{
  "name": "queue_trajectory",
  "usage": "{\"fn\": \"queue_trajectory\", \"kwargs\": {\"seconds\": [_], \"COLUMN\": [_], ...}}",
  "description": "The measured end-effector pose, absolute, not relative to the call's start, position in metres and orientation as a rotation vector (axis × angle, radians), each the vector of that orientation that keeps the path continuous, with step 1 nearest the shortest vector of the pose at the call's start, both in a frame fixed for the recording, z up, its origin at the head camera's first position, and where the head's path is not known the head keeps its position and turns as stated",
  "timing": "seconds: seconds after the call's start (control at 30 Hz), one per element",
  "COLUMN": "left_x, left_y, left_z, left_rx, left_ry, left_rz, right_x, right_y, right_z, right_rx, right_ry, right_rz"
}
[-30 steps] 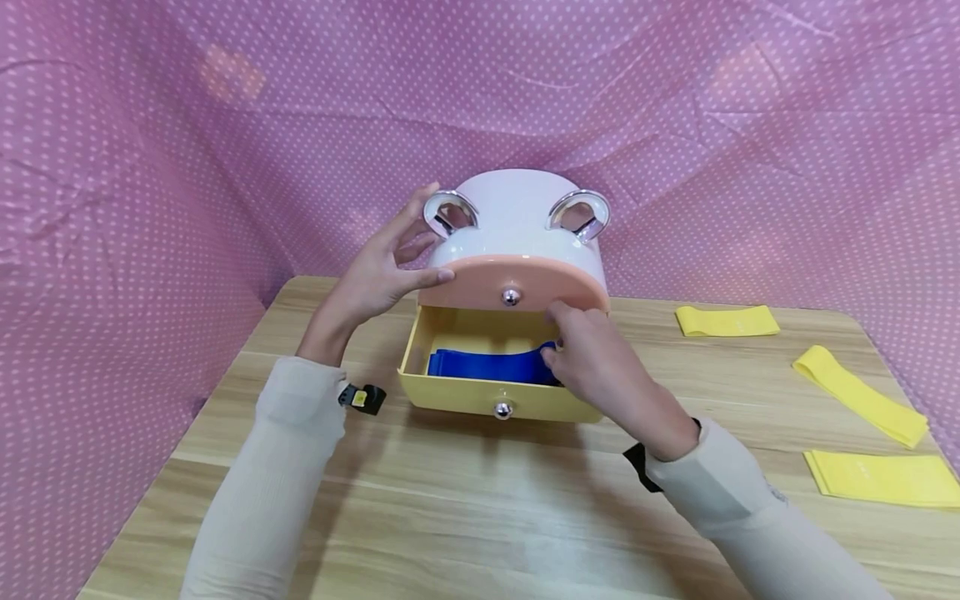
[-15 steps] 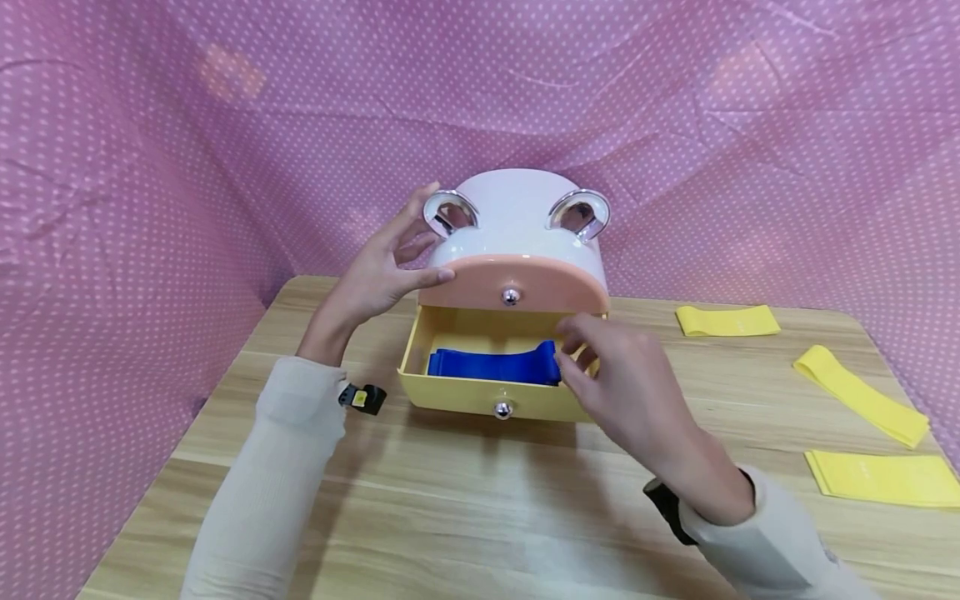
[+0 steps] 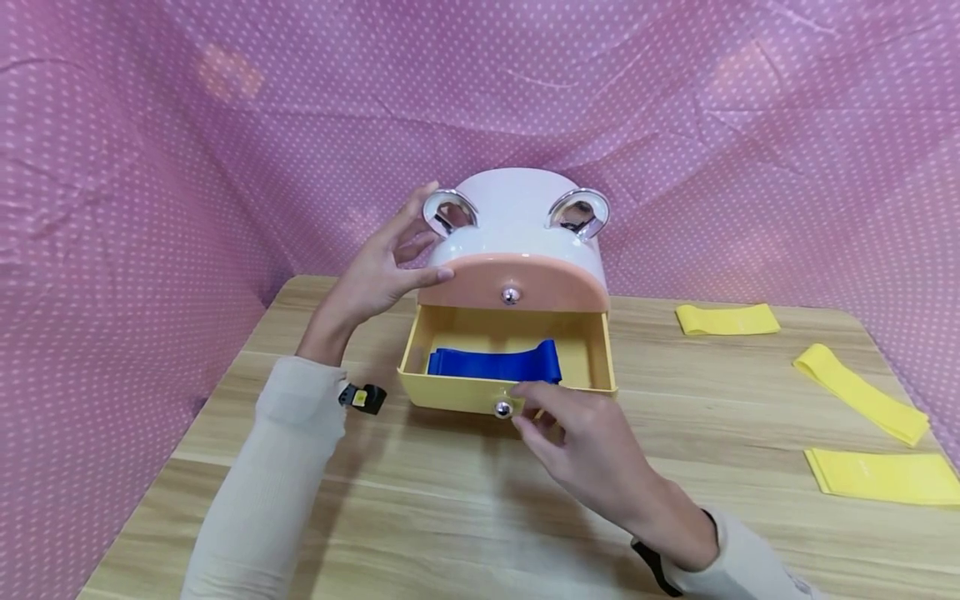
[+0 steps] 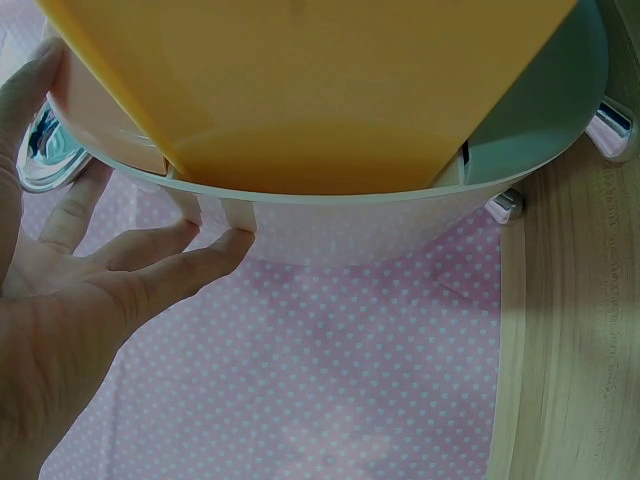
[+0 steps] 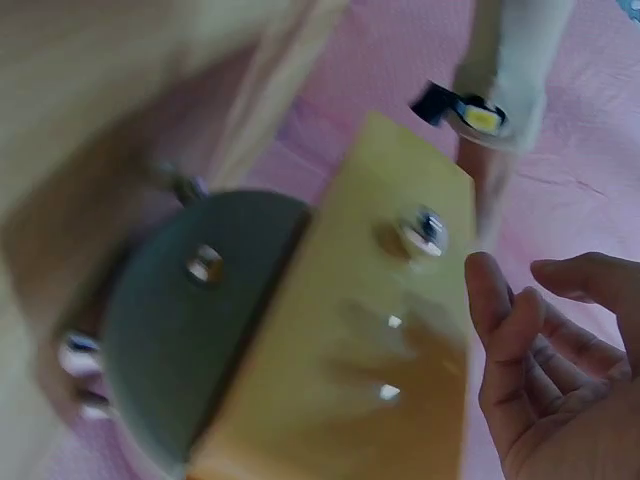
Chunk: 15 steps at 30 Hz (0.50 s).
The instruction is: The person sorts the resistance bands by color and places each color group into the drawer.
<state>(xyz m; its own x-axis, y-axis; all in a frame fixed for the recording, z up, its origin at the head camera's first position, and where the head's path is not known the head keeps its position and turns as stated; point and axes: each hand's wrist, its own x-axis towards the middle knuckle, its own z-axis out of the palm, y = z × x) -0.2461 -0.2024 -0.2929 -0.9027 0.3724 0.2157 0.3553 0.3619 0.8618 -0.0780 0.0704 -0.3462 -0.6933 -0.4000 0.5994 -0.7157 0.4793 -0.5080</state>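
A white drawer box [image 3: 517,200] with chrome ear-shaped rings stands on the wooden table. Its peach drawer [image 3: 480,282] is closed; the yellow drawer [image 3: 450,394] below is pulled out. A folded blue resistance band [image 3: 487,365] lies inside that drawer. My left hand [image 3: 378,271] rests against the box's left side, its thumb on the peach front. In the left wrist view, the fingertips [image 4: 238,240] touch the white shell. My right hand [image 3: 592,446] is beside the yellow drawer's chrome knob [image 3: 503,409], thumb and forefinger apart, holding nothing. The right wrist view shows a gap between hand and knob [image 5: 425,232].
Three groups of yellow resistance bands lie to the right: one band [image 3: 727,320] at the back, one set slantwise [image 3: 862,396], and a layered one [image 3: 885,477] nearer. A greenish lower drawer [image 5: 190,320] shows in the right wrist view. Pink dotted cloth [image 3: 480,92] hangs behind.
My right hand has come away from the blue band and out of the yellow drawer, then moved left and down to its knob. The band stays in the drawer. The left hand has not moved.
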Motion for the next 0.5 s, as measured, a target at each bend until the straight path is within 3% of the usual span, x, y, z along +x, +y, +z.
{"fn": "queue_trajectory", "kwargs": {"seconds": [0.5], "left_x": [-0.247], "left_y": [-0.203], "left_z": [-0.294], "left_rx": [0.678], "left_ry": [2.599], "left_rz": [1.607], "right_x": [-0.092], "right_y": [0.054], "right_z": [-0.379], "right_rx": [0.889], "right_ry": [-2.408], "right_rz": [1.191]}}
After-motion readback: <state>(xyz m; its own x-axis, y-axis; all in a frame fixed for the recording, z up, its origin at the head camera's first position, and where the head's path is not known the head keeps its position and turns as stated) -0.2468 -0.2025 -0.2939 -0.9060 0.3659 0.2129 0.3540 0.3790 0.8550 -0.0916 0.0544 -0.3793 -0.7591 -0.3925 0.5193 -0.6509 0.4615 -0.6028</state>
